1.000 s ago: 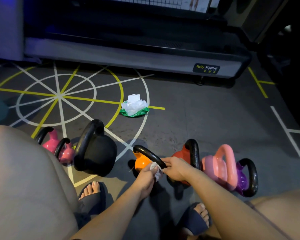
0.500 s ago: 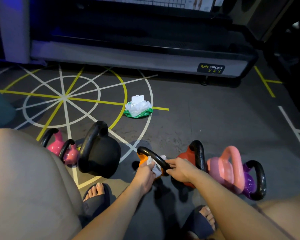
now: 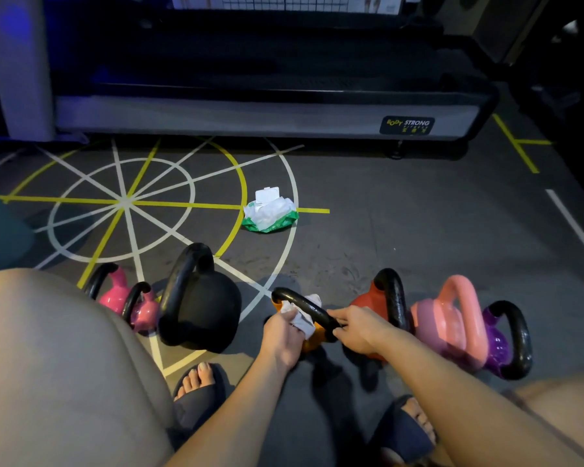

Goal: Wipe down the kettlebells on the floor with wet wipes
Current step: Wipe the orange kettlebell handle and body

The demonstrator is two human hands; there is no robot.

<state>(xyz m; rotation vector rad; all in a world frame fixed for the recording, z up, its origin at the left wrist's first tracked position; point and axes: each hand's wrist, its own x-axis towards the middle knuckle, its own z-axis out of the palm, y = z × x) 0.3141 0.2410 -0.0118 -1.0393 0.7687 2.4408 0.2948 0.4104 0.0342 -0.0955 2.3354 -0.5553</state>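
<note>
Nearby, black kettlebell (image 3: 206, 315) and red kettlebell (image 3: 368, 299) flank orange kettlebell (image 3: 312, 343).

One legible marking found. A small dark rectangular label (image 3: 407, 125) sits at the right end of the pale grey side rail of the long black exercise machine (image 3: 250, 117) at the far side of the floor. It reads "BODY STRONG" in slanted capitals, "BODY" in yellow-green and "STRONG" in white. A smaller yellow-green line beneath is too small to read. The green and white soft pack of wet wipes (image 3: 270, 215) carries print on its white face, blurred beyond reading. White gridded sheets (image 3: 284, 1) at the top edge: print too small to read
</note>
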